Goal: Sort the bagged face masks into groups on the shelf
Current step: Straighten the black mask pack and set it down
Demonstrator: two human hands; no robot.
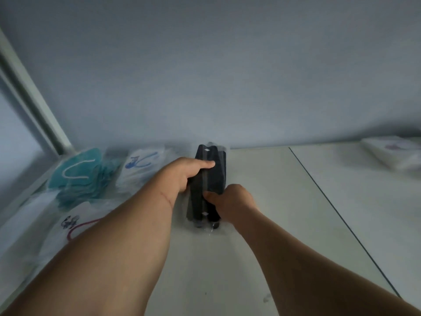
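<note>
A stack of black face masks in clear bags (pixel 214 179) stands on the white shelf (pixel 262 201), near the back wall. My left hand (pixel 184 173) grips its left side, thumb laid across the top. My right hand (pixel 230 201) holds the stack's lower right side. To the left lie teal bagged masks (pixel 77 174), white bagged masks with blue print (pixel 141 165), and, nearer to me, white bagged masks with a red strap (pixel 75 224). The picture is blurred.
A white upright post (pixel 34 106) rises at the shelf's left rear corner. A dark seam (pixel 337 213) splits the shelf surface, and a pile of white bagged items (pixel 391 153) lies at the far right. The pale wall (pixel 205 76) closes the back.
</note>
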